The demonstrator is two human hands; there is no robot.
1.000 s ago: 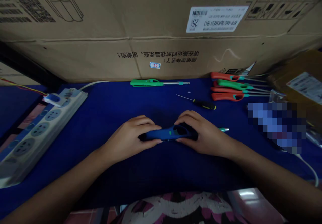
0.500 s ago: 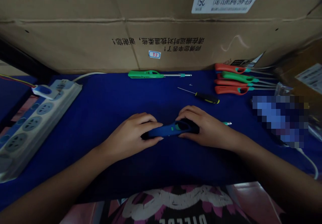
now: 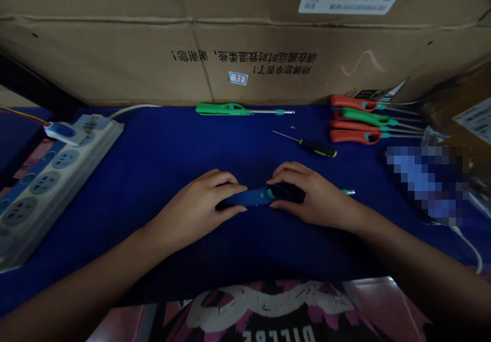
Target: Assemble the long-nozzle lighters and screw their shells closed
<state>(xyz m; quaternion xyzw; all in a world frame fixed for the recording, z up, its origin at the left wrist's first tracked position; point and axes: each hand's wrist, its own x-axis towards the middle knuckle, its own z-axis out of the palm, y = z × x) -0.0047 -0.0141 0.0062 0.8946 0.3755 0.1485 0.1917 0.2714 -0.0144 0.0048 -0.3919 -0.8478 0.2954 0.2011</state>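
Note:
A blue long-necked lighter (image 3: 251, 197) lies crosswise between my hands, low over the blue cloth. My left hand (image 3: 209, 194) pinches its handle end between thumb and fingers. Around the trigger-loop end, my right hand (image 3: 307, 192) is closed, hiding part of the loop. The tip (image 3: 350, 192) shows beyond my right wrist. Farther back lies a black and yellow screwdriver (image 3: 318, 148), its shaft pointing left, with a tiny spring-like bit (image 3: 292, 127) nearby. A green lighter (image 3: 224, 109), its casing seemingly open, rests along the cardboard.
Several red and green lighters (image 3: 355, 136) are stacked at the back right. On the left stands a power strip (image 3: 46, 180) with a plug in it. A large cardboard box (image 3: 134, 65) walls off the back. A blurred-out object (image 3: 427, 183) with a white cable lies right.
The view has shifted slightly. Both hands keep their hold on the blue lighter, which has hardly moved; its trigger loop looks turned a little.

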